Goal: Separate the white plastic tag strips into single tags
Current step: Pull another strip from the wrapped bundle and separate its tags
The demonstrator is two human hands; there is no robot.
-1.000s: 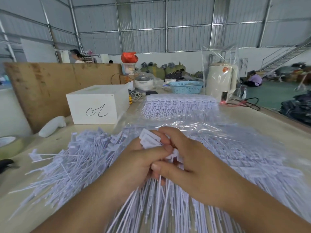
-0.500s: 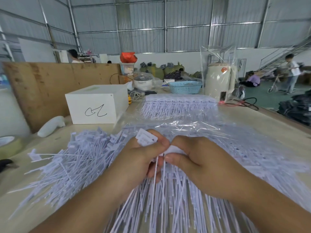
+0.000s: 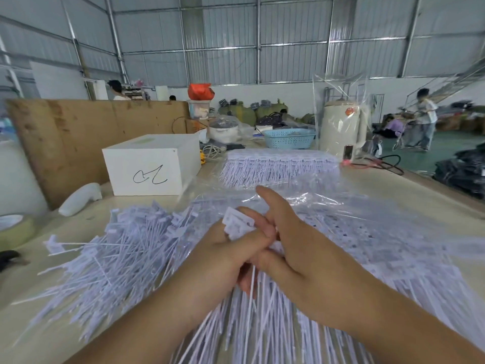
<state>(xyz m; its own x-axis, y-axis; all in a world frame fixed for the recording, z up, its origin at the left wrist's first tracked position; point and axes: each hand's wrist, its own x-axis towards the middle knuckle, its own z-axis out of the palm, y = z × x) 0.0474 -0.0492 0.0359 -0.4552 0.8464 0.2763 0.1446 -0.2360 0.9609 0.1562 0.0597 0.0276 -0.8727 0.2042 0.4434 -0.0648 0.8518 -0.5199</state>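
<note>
- Holding a bunch of white tags (image 3: 237, 225) in the middle of the frame, our left hand (image 3: 223, 261) curls its fingers and thumb around the flat tag heads, so its grip is pinching the bunch.
- Our right hand (image 3: 304, 256) touches the same bunch from the right side. Its thumb presses on the tags just under the left thumb, so this grip pinches them too, while its first finger points up and away.
- Thin white tails of the held tags hang down between our two hands toward the bottom of the frame.
- We see a big loose pile of tags (image 3: 105, 256) lying on the tabletop (image 3: 42, 324) at the left, just beside our left arm.
- More tags lie under our hands on a clear plastic sheet (image 3: 328, 206) that spreads to the right.
- We see a neat stack of tag strips (image 3: 278, 164) lying farther back, above the middle of the frame, well apart from our hands.
- A white box (image 3: 149, 166) with a black scribble sits at the upper left of the tabletop, near the stack.
- A roll of tape (image 3: 14, 229) rests at the left edge.
- A blue basket (image 3: 288, 137) stands behind the stack.
</note>
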